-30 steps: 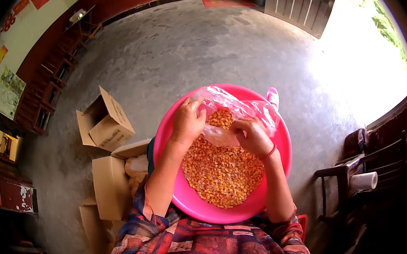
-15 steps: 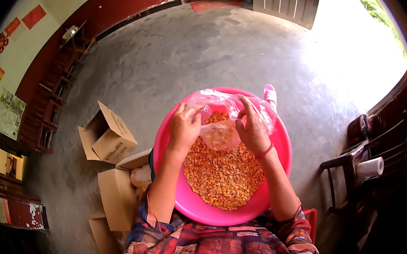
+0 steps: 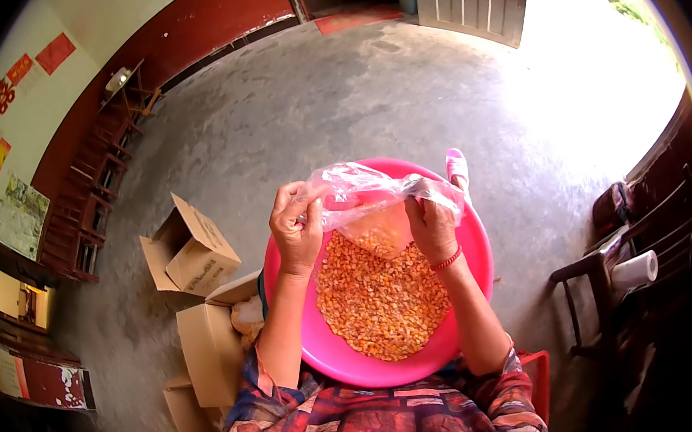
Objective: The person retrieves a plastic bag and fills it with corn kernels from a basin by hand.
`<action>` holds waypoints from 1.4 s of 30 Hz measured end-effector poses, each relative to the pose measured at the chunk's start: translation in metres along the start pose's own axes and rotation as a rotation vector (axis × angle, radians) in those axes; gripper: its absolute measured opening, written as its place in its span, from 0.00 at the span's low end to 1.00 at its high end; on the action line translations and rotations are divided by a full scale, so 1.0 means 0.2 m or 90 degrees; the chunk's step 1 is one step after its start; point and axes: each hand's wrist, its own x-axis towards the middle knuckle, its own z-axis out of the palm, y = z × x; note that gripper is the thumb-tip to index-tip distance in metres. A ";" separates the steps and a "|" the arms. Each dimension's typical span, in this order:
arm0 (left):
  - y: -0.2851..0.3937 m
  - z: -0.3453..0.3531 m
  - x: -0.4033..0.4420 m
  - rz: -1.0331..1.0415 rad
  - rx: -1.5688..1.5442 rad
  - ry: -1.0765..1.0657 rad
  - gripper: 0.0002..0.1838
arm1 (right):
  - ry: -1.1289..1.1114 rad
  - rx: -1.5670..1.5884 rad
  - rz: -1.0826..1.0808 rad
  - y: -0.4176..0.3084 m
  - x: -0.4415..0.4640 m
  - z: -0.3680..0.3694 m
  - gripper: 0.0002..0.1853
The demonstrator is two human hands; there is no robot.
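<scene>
A pink basin rests at the person's lap, with a wide layer of orange-yellow kernels in it. Over the basin's far half hangs a clear plastic bag with some kernels at its bottom. My left hand pinches the bag's left edge between thumb and fingers, above the basin's left rim. My right hand, with a red bracelet at the wrist, is closed on the gathered right part of the bag.
Open cardboard boxes stand on the floor at the left, one further forward. A wooden chair bearing a white paper roll is at the right. A pink shoe shows beyond the basin.
My left hand has moved left, pulling the bag's edge outward. My right hand has closed from a looser hold, and the bag's mouth is now stretched and gathered between both hands.
</scene>
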 end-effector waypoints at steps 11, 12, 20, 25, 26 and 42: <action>0.02 -0.07 -0.01 -0.323 -0.612 -0.385 0.11 | -0.253 0.149 -0.038 -0.11 -0.03 0.02 0.27; 0.03 -0.06 -0.01 -0.322 -0.650 -0.496 0.11 | -0.241 0.149 -0.078 -0.06 -0.09 0.11 0.23; -0.03 -0.01 -0.01 -0.373 -0.613 -0.262 0.10 | -0.269 0.104 -0.143 -0.01 -0.14 0.16 0.06; -0.11 -0.04 0.00 -0.418 -0.605 -0.151 0.14 | -0.157 0.152 -0.038 -0.13 -0.04 0.03 0.11; -0.10 -0.04 0.01 -0.417 -0.604 -0.153 0.14 | -0.147 0.178 -0.002 -0.15 -0.02 0.01 0.11; -0.04 0.07 -0.05 -0.008 0.028 -0.270 0.28 | -0.167 0.198 -0.104 -0.13 -0.09 0.08 0.07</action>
